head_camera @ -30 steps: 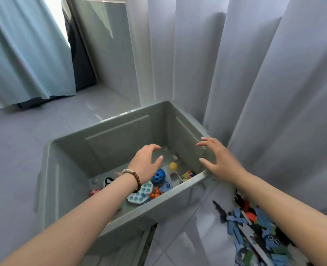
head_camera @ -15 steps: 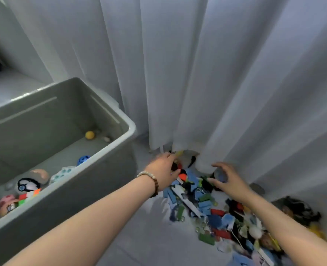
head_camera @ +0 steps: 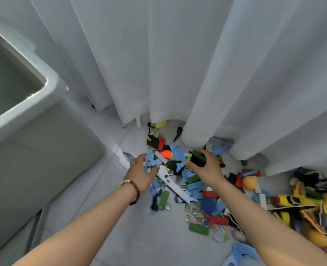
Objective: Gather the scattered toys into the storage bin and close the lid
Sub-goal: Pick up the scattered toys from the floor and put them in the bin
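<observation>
Head view: 2 hands over the toy pile (head_camera: 210,194) beside the curtain (head_camera: 178,64). Right hand (head_camera: 208,167) grips a green block (head_camera: 198,157); left hand (head_camera: 141,174) hangs spread wide, holding nothing.

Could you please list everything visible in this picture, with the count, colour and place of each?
Grey plastic storage bin: one, grey, far left, no lid on it.
White fabric curtain: one, white, hanging to the floor behind the toys.
Pile of mixed toy pieces: too many to count; blue, red, green, black; on the floor at the curtain's foot.
Clear glass marbles: several, near edge of the pile.
Orange ball: one, right of the pile.
Yellow and black toy: one, lower right.
Dark green block: one, in the right hand.
Brown beaded bracelet: one, left wrist.
Left hand: open, at the pile's left edge.
Right hand: gripping the block.
</observation>
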The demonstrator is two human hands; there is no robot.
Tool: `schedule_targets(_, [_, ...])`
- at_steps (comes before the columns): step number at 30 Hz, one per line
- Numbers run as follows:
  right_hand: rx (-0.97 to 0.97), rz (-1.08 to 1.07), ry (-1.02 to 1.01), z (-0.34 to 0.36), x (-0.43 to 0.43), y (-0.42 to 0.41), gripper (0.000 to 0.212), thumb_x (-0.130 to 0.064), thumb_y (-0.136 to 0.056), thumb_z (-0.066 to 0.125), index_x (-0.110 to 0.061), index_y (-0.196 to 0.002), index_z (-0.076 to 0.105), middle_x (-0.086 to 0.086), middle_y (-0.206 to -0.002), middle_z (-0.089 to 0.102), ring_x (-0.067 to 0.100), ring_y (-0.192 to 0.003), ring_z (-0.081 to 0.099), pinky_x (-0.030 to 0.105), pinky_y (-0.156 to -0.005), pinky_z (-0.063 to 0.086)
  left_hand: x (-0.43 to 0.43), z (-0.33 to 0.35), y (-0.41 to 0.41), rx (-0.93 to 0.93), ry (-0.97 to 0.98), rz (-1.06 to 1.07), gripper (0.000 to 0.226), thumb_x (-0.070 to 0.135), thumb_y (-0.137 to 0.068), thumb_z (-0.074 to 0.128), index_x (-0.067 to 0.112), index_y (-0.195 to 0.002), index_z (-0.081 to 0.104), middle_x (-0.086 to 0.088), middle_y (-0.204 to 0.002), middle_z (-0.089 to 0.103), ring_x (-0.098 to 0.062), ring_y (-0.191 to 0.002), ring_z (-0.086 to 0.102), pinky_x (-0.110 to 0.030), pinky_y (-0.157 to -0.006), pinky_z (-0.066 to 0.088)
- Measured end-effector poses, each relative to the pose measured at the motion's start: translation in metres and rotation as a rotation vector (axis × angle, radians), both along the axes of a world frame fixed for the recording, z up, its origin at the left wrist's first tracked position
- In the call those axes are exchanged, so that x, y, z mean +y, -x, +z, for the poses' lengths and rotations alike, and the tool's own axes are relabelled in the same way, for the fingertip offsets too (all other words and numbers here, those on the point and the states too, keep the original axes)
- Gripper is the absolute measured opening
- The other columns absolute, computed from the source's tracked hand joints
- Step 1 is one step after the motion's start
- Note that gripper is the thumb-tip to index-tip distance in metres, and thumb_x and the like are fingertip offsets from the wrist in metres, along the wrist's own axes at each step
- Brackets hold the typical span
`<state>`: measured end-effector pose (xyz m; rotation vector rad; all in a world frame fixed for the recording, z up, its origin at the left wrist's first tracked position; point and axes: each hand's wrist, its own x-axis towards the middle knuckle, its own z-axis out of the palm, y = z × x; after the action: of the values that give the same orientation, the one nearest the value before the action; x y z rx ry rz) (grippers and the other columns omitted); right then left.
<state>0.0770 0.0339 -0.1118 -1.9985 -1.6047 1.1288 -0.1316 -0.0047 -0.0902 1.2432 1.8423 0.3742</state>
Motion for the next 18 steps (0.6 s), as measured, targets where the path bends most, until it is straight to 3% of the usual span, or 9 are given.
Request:
schedule_targets(5, [-0.237,0.050,0.056,-0.010,0.017,0.004,0.074,-0.062,-0.073,0.065,-0.025,-0.134,0.044,0.001,-0.139,0.046,0.029,-0.130,0.035,0.039,-0.105,0.031,0.010,-0.017,-0.012,0.004,0.037,-0.067,0.068,0.044,-0.091,0.052,0.020,-0.147,0.023,-0.008,-0.146,0.027,-0.023,-0.132,0.037,-0.028,-0.108,0.030])
schedule_targets(9, [-0.272,0.096,0.122,-0.014,0.024,0.018,0.078,-0.062,-0.070,0.068,-0.021,-0.131,0.043,0.005,-0.137,0.044,0.029,-0.129,0.036,0.038,-0.103,0.031,0.014,-0.023,-0.017,-0.034,0.068,-0.102,0.066,0.044,-0.091,0.051,0.022,-0.146,0.023,-0.006,-0.145,0.030,-0.022,-0.122,0.049,-0.031,-0.105,0.038])
schedule_targets(14, [-0.087,0.070,0.188,-0.021,0.027,0.025,0.081,-0.048,-0.066,0.079,-0.011,-0.128,0.041,0.010,-0.132,0.045,0.027,-0.123,0.043,0.039,-0.102,0.041,0.016,-0.025,-0.018,-0.151,0.095,-0.065,0.067,0.038,-0.091,0.053,0.024,-0.147,0.019,-0.004,-0.149,0.031,-0.025,-0.126,0.048,-0.041,-0.106,0.039])
schedule_targets(18, [-0.036,0.131,0.182,-0.022,0.025,0.024,0.068,-0.044,-0.071,0.077,-0.007,-0.122,0.051,0.009,-0.123,0.056,0.024,-0.112,0.053,0.034,-0.091,0.046,0.014,-0.025,-0.020,-0.288,0.094,0.011,0.065,0.026,-0.094,0.052,0.022,-0.147,0.016,-0.006,-0.151,0.027,-0.022,-0.135,0.036,-0.032,-0.108,0.035])
